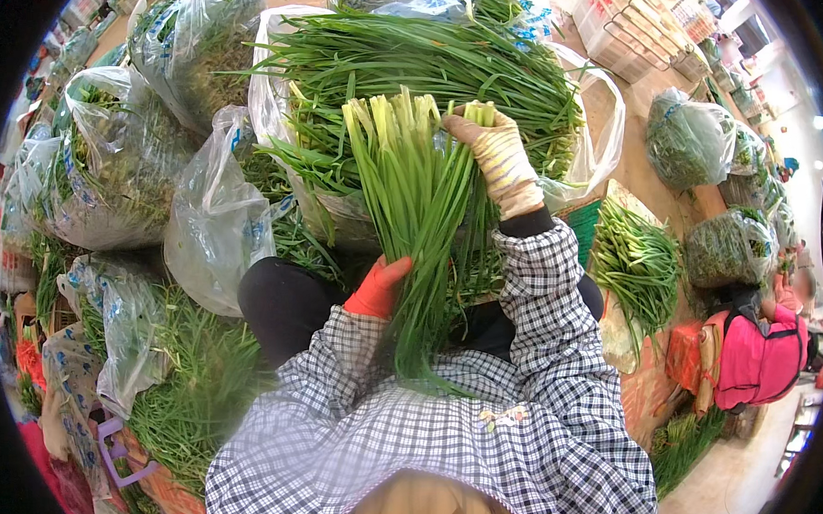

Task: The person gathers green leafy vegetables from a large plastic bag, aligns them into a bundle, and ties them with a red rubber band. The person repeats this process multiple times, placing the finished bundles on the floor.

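A bunch of long flat green leaves, apparently garlic chives (408, 188), is held up in front of my chest, pale cut ends away from me. My left hand (380, 286), in a red-orange glove, grips the bunch low on its left side, fingers mostly hidden behind the leaves. My right hand (493, 153), in a cream striped glove, pinches several stalks near their pale ends on the right. The leaf tips hang down over my checked smock (419, 422). Just beyond, a large heap of the same leaves (430, 63) lies in an opened white plastic bag (272, 70).
Clear plastic bags of greens (118, 159) crowd the left. Loose greens (189, 377) lie beside my left knee. On the right, trimmed stalks (636, 268) rest on a board, near more bagged greens (689, 138). A person in pink (760, 352) sits farther right. White crates (629, 27) stand behind.
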